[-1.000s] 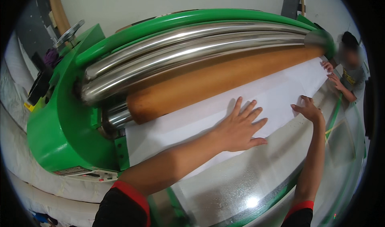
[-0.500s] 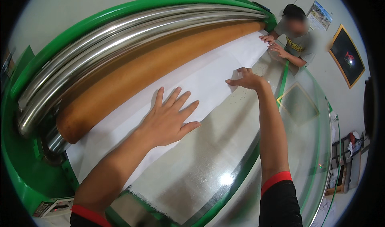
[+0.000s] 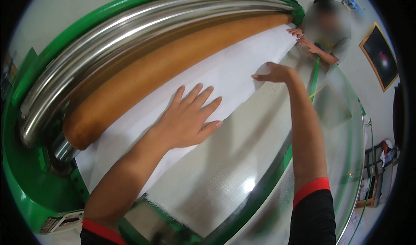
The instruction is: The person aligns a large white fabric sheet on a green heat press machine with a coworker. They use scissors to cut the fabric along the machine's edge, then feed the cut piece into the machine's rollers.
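Observation:
A long white sheet (image 3: pixel 242 56), paper or fabric, lies along the front of a wide brown roller (image 3: pixel 173 56), its near edge resting on a glossy glass-like table (image 3: pixel 208 171). My left hand (image 3: pixel 186 119) presses flat on the sheet near its middle, fingers spread. Farther right, my right hand (image 3: pixel 277 73) rests at the sheet's near edge, thumb apart from the bent fingers; some of its fingers are hidden behind the hand. At the far right end, a co-worker's hands (image 3: pixel 303 39) touch the same sheet.
Shiny metal rollers (image 3: pixel 130 30) run behind the brown one, inside a green machine frame (image 3: pixel 65 41). The co-worker (image 3: pixel 327 28) stands at the far end. A framed dark board (image 3: pixel 381 56) hangs on the right wall. A green strip (image 3: pixel 314 78) crosses the table.
My view has shifted slightly, and the sheet's folded-looking layer near my right hand now looks smoother. Both my hands stay on the sheet in nearly the same pose. The co-worker leans lower.

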A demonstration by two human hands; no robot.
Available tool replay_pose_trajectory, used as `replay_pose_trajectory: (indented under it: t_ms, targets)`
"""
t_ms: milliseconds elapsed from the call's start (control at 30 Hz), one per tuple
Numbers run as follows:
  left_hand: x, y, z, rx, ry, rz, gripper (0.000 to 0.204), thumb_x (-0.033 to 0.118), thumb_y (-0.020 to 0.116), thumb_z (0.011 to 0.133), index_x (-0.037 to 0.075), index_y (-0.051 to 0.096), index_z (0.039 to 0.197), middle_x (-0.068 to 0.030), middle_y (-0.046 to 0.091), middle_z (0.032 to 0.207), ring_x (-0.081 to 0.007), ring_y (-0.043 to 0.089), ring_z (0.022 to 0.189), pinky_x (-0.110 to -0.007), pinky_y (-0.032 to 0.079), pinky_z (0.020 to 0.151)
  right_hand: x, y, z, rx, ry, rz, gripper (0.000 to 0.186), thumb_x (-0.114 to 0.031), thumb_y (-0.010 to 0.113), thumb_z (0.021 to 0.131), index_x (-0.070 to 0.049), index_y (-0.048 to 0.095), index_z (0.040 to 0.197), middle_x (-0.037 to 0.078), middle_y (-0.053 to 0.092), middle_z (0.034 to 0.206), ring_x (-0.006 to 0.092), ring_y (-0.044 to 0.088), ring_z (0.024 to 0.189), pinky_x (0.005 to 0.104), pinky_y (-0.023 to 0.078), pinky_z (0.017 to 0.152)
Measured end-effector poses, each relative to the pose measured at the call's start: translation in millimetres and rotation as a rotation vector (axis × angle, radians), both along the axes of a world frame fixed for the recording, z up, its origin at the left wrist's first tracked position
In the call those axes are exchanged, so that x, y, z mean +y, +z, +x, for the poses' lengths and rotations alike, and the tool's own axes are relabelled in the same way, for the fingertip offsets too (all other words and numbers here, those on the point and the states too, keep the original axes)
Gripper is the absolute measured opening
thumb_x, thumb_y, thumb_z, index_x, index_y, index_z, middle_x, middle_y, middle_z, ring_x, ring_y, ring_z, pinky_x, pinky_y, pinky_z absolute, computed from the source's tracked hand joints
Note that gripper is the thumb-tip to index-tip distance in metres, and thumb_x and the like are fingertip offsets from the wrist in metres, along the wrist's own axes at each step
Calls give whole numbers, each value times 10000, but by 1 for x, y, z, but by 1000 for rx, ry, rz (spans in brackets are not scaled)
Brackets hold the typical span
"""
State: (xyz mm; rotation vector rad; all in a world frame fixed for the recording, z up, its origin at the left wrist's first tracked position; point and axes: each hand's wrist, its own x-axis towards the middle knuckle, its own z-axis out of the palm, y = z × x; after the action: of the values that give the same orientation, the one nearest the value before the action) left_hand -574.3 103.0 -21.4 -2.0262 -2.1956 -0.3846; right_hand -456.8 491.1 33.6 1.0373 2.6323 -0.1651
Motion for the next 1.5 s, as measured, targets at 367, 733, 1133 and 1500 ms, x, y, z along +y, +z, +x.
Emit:
replay_pose_trajectory:
  t_ms: [367, 733, 1133, 1500]
  targets:
    - [5, -4, -10, -247, -52, 103, 494, 363, 396, 1163, 67, 734, 1368, -140, 606, 1560, -367, 407, 1544, -623, 190, 1284, 6, 6, -14, -46, -69, 57, 1419, -898, 750, 695, 98, 368, 1631, 299, 461, 1644, 398, 430, 1555, 429, 339, 1276]
    - [-7, 0, -23, -272, -71, 137, 381, 220, 478, 1119, 26, 776, 1256, -109, 680, 1467, -336, 489, 1422, -510, 280, 1194, -13, 3, -36, -26, -13, 95, 1254, -924, 781, 594, 74, 710, 1350, 254, 701, 1405, 399, 667, 1316, 463, 524, 1112]
    - [-1, 15, -18, -363, -73, 163, 359, 162, 487, 1093, -6, 765, 1248, -128, 753, 1314, -321, 546, 1188, -422, 361, 1084, -20, 16, -29, -13, -111, 62, 1187, -846, 850, 577, 13, 711, 1383, 194, 693, 1441, 375, 659, 1327, 441, 515, 1117]
    - [-54, 34, -22, -588, 16, 441, 260, 66, 730, 965, 2, 766, 1214, -163, 747, 1282, -382, 634, 1279, -478, 419, 1173, -2, 8, -39, -16, -8, 70, 1264, -893, 841, 546, 74, 713, 1348, 252, 688, 1431, 387, 658, 1338, 442, 506, 1138]
